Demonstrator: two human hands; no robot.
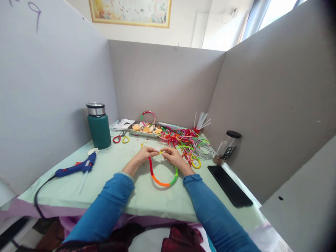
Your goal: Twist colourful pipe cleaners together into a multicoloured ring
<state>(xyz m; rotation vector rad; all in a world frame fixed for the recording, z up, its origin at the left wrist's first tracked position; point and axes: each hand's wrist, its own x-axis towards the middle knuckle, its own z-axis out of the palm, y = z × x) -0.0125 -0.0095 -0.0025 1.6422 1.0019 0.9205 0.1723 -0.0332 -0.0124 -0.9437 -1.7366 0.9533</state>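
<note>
A ring wrapped in red, orange and green sections hangs from my two hands just above the table. My left hand pinches its top from the left, and my right hand pinches it from the right. Between the fingertips a small yellow piece shows at the top of the ring. The fingertips nearly meet there. Just behind my left hand lies a bit of yellow-orange strip, partly hidden.
Left: a green bottle, a blue glue gun with its cord, scissors. Back: a metal tray of shells, another ring. Right: tangled coloured strips, a clear jar, a black phone.
</note>
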